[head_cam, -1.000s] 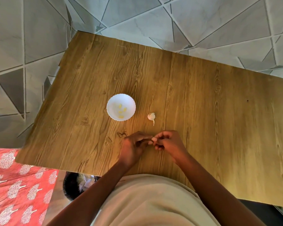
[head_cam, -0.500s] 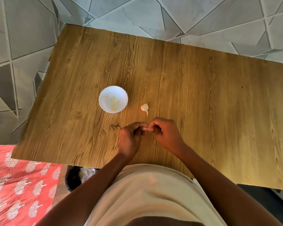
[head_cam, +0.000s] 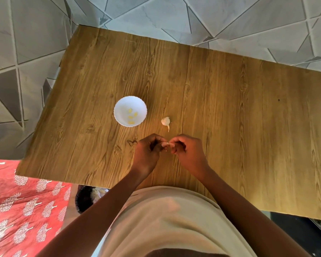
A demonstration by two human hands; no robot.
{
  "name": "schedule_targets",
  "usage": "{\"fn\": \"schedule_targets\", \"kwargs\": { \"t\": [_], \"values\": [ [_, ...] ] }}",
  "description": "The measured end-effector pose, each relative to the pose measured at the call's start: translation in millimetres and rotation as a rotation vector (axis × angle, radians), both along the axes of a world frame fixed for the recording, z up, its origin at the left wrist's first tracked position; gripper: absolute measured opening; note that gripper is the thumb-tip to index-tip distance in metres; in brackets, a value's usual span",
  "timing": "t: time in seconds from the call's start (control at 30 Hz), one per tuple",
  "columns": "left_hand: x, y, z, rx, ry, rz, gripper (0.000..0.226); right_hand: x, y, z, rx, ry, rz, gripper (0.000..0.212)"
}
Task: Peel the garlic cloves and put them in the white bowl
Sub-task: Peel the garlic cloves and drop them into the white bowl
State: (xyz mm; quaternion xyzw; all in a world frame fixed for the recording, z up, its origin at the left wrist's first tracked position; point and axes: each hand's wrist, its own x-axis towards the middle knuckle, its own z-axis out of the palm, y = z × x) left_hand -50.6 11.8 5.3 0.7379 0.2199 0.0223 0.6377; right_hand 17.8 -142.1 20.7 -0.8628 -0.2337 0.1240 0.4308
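A white bowl (head_cam: 119,102) sits on the wooden table (head_cam: 220,93) and holds several peeled yellow cloves (head_cam: 131,116). Right of it lies a partial garlic bulb (head_cam: 165,121) with its stem pointing toward me. Near the front edge my left hand (head_cam: 148,152) and my right hand (head_cam: 186,151) meet, both pinching one small garlic clove (head_cam: 165,144) between fingertips. Most of the clove is hidden by my fingers; a pale pinkish part shows between the hands.
A dark bin (head_cam: 85,198) with pale garlic skins stands on the floor under the table's front left edge. Red patterned cloth (head_cam: 22,206) lies at the lower left. Grey tiled floor (head_cam: 26,34) surrounds the table.
My hands have parted slightly, so more of the clove shows between them. The camera view shifted; bowl and bulb stay in place on the table.
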Motion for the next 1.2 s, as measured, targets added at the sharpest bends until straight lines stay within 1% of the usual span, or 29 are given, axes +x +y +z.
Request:
{"fn": "schedule_targets", "kwargs": {
  "t": [0.1,0.2,0.3,0.37,0.43,0.57,0.67,0.77,0.83,0.93,0.97,1.03,1.1,1.17,1.2],
  "values": [
    [-5,-3,-4,0.122,-0.009,0.004,0.012,0,0,-4,-0.061,0.002,-0.001,0.009],
    [-9,-6,-10,0.254,-0.035,0.001,0.02,-1,4,-10,-0.15,-0.037,0.088,0.01],
    [-11,-5,-15,0.258,-0.029,0.008,0.021,1,4,-14,-0.221,-0.071,0.211,0.012],
    [-12,-3,-16,0.237,-0.036,-0.014,0.025,1,2,-17,-0.275,-0.078,0.26,0.02],
    [-13,-3,-18,0.238,-0.039,-0.055,0.027,1,2,-19,-0.29,-0.055,0.218,0.023],
    [-15,-4,-18,0.199,-0.02,-0.02,0.017,-5,8,-23,-0.185,0.031,0.096,0.021],
    [-15,-6,-17,0.256,-0.061,-0.001,0.017,-6,9,-24,-0.188,0.04,0.128,0.026],
    [-16,-7,-18,0.306,-0.067,-0.002,0.019,-5,4,-23,-0.257,-0.077,0.249,0.031],
    [-16,-4,-19,0.298,-0.062,-0.026,0.021,-4,2,-23,-0.265,-0.179,0.316,0.032],
    [-14,1,-18,0.26,-0.046,-0.07,0.019,-2,0,-21,-0.225,-0.325,0.417,0.017],
    [-14,3,-19,0.239,-0.028,-0.088,0.017,-1,-1,-21,-0.206,-0.354,0.434,0.016],
    [-13,5,-21,0.172,0.023,-0.11,0.014,-2,-1,-22,-0.16,-0.312,0.399,0.016],
    [-13,5,-22,0.124,0.061,-0.087,0.013,-6,2,-23,-0.08,-0.141,0.276,0.02],
    [-13,4,-22,0.142,0.056,-0.064,0.014,-10,5,-26,-0.01,0.023,0.15,0.022],
    [-13,4,-21,0.19,0.034,-0.073,0.016,-11,6,-27,-0.013,0.057,0.118,0.022]
  ]
}}
